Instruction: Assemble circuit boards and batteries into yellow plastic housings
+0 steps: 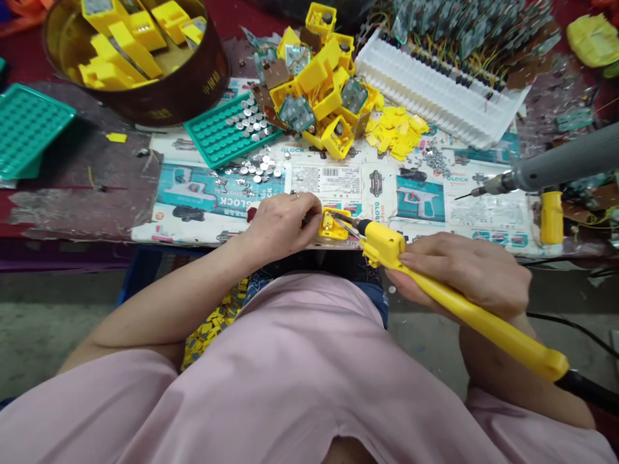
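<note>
My left hand (283, 222) is closed in a pinch on a small yellow plastic housing (333, 225) at the table's near edge. My right hand (464, 270) is wrapped round the long yellow handle of a soldering iron (435, 290). The iron's metal tip (344, 222) touches the inside of the housing. A black cord leaves the iron's handle at the lower right.
A heap of yellow housings with circuit boards (322, 90) lies behind. A green tray of button cells (227, 129) and loose cells (256, 167) sit left of centre. A round tin of yellow parts (135, 58), a white rack (435, 90) and a grey electric screwdriver (556, 164) surround them.
</note>
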A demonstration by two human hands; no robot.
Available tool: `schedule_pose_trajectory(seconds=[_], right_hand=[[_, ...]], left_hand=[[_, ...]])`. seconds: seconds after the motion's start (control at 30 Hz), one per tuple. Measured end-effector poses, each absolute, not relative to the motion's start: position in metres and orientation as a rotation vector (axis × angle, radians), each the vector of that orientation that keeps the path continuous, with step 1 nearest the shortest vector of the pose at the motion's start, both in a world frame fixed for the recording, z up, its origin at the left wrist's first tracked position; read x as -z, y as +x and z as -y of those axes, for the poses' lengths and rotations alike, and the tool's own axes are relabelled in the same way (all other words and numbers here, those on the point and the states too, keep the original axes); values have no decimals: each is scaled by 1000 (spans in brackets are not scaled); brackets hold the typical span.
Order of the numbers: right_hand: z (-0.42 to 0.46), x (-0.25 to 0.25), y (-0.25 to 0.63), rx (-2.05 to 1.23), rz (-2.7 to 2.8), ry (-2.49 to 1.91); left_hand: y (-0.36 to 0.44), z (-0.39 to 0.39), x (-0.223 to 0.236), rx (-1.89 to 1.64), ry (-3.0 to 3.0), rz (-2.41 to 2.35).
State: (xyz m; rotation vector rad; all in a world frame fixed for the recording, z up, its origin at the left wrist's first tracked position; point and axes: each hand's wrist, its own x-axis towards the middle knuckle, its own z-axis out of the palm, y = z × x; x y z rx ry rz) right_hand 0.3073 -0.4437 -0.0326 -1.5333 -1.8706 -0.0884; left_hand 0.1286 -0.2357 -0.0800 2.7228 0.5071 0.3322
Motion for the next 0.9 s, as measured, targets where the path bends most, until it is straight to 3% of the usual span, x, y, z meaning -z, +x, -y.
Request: schedule_pose_trajectory(seconds=[0.17, 0.33, 0.57, 0.9], right_hand=[[442, 25, 307, 62, 1974, -1494], [445, 14, 304, 52, 1686, -1566], [446, 30, 309, 119, 1651, -1443], [461, 40, 302, 185, 1536, -1717]], left_hand=[[129, 235, 79, -325, 2703, -486], [130, 236, 78, -316, 2687, -493], [129, 234, 79, -345, 2727, -463], [128, 234, 78, -322, 2746, -472]])
